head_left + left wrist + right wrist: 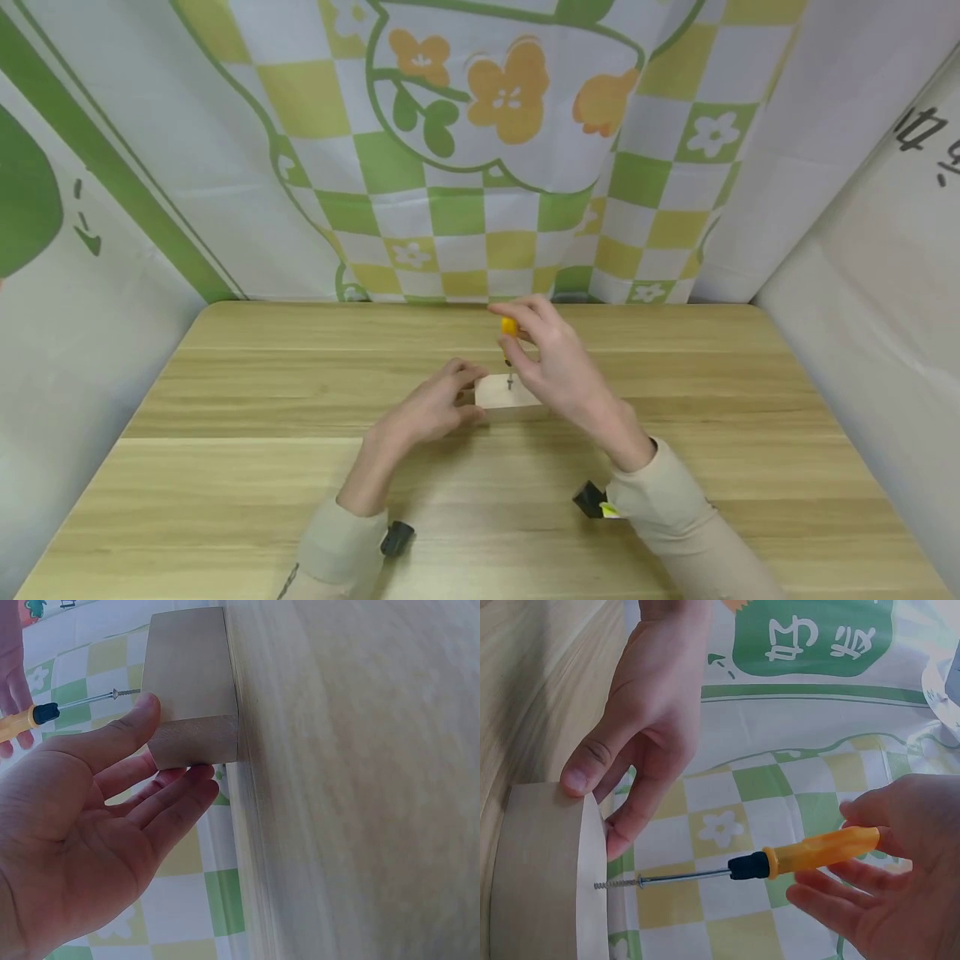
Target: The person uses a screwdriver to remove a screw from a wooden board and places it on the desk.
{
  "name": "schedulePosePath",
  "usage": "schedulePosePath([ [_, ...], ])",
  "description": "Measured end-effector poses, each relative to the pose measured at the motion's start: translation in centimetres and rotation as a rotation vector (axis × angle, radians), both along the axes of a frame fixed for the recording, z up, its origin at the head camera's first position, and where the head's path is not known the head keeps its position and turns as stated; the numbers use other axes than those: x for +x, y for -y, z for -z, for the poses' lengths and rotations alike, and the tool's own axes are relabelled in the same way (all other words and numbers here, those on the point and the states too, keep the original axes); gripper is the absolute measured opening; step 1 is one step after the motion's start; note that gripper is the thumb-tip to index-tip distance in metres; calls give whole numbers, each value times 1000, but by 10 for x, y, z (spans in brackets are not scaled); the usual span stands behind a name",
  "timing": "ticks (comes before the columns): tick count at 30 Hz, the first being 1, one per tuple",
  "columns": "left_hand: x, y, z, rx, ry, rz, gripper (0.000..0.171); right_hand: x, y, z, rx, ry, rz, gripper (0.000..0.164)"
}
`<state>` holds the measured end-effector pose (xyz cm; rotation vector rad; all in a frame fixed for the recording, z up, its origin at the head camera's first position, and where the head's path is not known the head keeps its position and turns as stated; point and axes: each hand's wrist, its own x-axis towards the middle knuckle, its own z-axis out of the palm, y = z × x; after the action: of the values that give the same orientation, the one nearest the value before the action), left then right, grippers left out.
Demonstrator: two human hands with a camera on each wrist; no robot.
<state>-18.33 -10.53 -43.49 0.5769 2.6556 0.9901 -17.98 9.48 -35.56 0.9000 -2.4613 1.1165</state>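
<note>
A pale wooden block (495, 395) lies on the table, its end between the thumb and fingers of my left hand (429, 407). The left wrist view shows the left thumb at the block's upper edge and the fingers along its end. My right hand (567, 367) holds a screwdriver (817, 851) by its yellow-orange handle, thumb and fingers about it. The screwdriver stands upright over the block, its metal shaft down. At the tip is a screw (619, 884), its point in the block's top face and much of its thread showing.
The wood-grain table (247, 500) spreads around both hands. A checkered, flowered curtain (465, 225) hangs along its back edge, with pale cloth walls at both sides. Small black devices (397, 539) are worn at both wrists.
</note>
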Motion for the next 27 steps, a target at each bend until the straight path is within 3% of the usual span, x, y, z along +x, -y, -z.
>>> schedulePosePath([
  [10, -1, -1, 1, -3, 17, -4, 61, 0, 3, 2, -43, -69, 66, 37],
  [15, -2, 0, 1, -11, 19, -6, 61, -1, 2, 0, -55, -60, 30, 31],
  [22, -3, 0, 1, -3, 14, 3, 60, -2, 1, -6, 74, 0, -48, 36],
  [27, -2, 1, 2, 4, 10, 2, 58, -2, 0, -6, 87, 54, -77, 31],
])
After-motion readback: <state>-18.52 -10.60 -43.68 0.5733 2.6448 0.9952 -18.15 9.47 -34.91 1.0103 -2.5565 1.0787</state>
